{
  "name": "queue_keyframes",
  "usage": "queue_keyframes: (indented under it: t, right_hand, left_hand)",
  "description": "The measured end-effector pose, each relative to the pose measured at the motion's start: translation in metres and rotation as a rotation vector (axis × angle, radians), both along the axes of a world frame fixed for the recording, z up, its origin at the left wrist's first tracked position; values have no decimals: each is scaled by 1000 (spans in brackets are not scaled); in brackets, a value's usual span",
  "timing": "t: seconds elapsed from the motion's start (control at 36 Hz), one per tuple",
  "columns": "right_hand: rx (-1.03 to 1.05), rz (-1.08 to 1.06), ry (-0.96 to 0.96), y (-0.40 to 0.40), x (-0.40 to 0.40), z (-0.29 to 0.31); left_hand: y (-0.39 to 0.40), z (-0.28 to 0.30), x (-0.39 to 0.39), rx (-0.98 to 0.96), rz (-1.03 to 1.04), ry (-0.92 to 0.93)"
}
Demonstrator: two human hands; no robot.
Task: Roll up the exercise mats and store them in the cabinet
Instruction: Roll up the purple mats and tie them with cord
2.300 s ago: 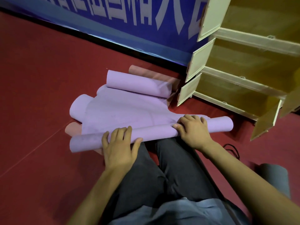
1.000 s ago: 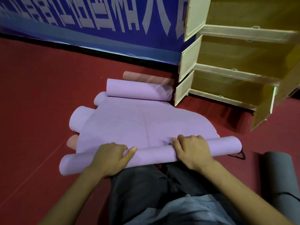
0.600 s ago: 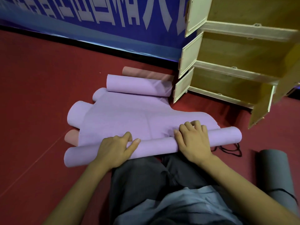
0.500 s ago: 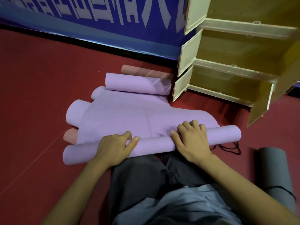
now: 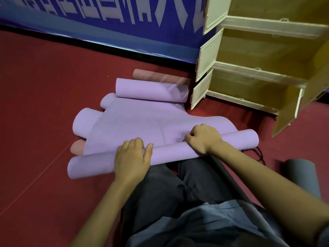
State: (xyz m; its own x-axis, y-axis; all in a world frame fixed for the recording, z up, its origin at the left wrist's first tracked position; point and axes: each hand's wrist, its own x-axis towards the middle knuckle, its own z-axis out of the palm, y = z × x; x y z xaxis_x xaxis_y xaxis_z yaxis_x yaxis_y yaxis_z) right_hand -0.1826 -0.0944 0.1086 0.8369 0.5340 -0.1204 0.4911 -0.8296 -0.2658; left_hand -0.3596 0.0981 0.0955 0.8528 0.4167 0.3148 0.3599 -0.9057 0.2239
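Head view, purple mat [image 5: 142,125] partly rolled on red floor [image 5: 35,86], roll's long axis left-right under both hands, left hand [image 5: 131,158] and right hand [image 5: 204,138] fingers curled gripping roll, cabinet [image 5: 258,68] beyond right fingers cut off, pink mat [image 5: 77,147] mostly hidden beneath.

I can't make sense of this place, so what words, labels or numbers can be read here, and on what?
Blue banner: large white characters, cut off at the top edge, not readable.
Purple mat: faint lines only, no text.
Cabinet: no labels visible.

Bare forearms, dark grey trousers [image 5: 178,189], grey-blue shirt hem [image 5: 204,227].
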Motion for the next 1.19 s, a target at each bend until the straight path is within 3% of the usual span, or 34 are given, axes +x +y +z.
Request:
queue_keyframes:
  t: [0.36, 0.53, 0.67, 0.86, 0.97, 1.08, 1.19]
  right_hand:
    - [10, -74, 48, 4, 2, -1]
    - [157, -15, -293, -7, -8, -17]
    - [195, -9, -404, -12, -14, -33]
    - [162, -11, -418, -7, -26, -34]
    - [239, 28, -412, -16, -38, -44]
    - [190, 62, -404, -16, -33, -40]
    - [139, 104, -387, -14, -23, -35]
  left_hand:
    - [2, -19, -1, 238, -60, 41]
    - [17, -14, 18, 278, -147, 38]
    - [26, 9, 36, 218, -210, 228]
    - [45, 23, 61, -102, -203, 530]
    - [49, 18, 63, -136, -215, 539]
    - [47, 14, 57, -148, -184, 486]
    - [35, 10, 49, -10, -108, 336]
